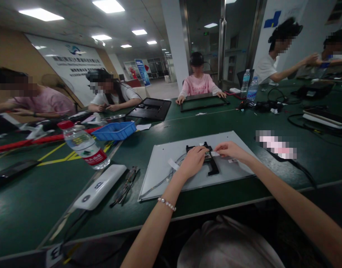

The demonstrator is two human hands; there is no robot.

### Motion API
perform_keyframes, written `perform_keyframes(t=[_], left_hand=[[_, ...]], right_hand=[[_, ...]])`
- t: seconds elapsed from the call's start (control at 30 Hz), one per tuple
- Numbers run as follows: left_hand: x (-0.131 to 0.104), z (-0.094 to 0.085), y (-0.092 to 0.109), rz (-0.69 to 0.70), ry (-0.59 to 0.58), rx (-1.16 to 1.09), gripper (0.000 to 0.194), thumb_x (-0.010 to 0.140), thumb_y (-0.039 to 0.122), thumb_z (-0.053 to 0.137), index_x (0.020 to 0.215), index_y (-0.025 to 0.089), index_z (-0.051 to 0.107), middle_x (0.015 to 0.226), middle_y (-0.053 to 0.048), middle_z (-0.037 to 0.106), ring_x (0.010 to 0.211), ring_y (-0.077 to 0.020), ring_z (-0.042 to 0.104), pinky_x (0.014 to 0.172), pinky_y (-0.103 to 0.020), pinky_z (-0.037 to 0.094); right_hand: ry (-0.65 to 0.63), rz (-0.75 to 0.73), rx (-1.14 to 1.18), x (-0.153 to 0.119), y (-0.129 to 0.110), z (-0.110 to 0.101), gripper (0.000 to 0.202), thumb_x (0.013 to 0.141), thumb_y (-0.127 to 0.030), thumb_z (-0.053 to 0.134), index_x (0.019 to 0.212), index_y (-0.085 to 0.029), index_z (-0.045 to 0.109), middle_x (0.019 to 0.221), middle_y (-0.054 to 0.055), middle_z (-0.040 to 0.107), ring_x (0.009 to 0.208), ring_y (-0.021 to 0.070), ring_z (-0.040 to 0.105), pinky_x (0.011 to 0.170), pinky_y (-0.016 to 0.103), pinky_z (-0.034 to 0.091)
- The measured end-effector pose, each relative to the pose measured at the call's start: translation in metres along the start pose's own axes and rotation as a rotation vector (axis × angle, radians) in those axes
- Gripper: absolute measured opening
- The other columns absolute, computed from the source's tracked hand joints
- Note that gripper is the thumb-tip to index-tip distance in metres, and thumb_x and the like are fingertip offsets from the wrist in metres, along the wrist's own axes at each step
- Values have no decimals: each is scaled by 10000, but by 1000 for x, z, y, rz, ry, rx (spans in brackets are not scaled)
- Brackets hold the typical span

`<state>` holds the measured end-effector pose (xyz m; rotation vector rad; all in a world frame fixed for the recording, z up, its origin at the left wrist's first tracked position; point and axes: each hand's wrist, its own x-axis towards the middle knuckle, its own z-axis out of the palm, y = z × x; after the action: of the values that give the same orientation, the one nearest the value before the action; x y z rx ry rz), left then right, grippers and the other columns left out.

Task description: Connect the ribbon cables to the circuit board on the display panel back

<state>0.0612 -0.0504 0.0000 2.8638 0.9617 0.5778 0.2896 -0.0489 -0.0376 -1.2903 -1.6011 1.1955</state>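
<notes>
On the green table lies a flat grey panel [157,160] with a black bracket [214,167] on it. My left hand [195,160] rests over the bracket's left part, its fingers together on top and its fingertips by a small board. Just right of the bracket, my right hand [229,150] pinches a small whitish strip [215,153]. A thin cable [161,182] and a white tag [173,164] lie on the panel left of my left hand. Another small label [233,160] is under my right hand.
To the left are a water bottle [85,147], a white power bank [101,187], folded glasses [126,186] and a blue tray [115,131]. A cabled device [277,149] lies right of the panel. Several people sit around, one behind a black frame [206,108].
</notes>
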Motion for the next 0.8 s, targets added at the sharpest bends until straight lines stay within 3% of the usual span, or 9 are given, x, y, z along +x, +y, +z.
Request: perform_keyframes(t=[0.33,0.5,0.67,0.8], left_hand=[[0,-1,1,37,0,-3,348,922,138,354,1223,202,517,1228,-68,524,1166,-183,460,1020,-369,381],[-1,-1,4,113,-35,16,332,927,187,382,1218,231,536,1229,-67,510,1186,-198,438,1030,-383,365],[-3,0,4,128,-56,42,304,931,219,388,1186,230,553,1215,-67,511,1175,-204,439,1019,-386,365],[-2,1,4,130,-69,49,293,927,216,392,1171,225,553,1205,-71,514,1178,-206,436,1015,-388,364]], right_hand=[[11,39,-7,-2,-7,7,175,750,-185,603,917,-157,647,884,52,682,720,118,614,605,205,497],[4,-10,-47,-1,-6,10,200,730,-176,613,927,-172,648,837,43,701,701,131,626,557,191,487],[24,-50,-100,0,-2,12,220,725,-180,613,940,-174,655,839,50,715,708,155,649,579,221,507],[41,-124,-196,-1,-3,13,220,717,-171,615,931,-171,668,862,53,719,789,173,666,697,262,521]])
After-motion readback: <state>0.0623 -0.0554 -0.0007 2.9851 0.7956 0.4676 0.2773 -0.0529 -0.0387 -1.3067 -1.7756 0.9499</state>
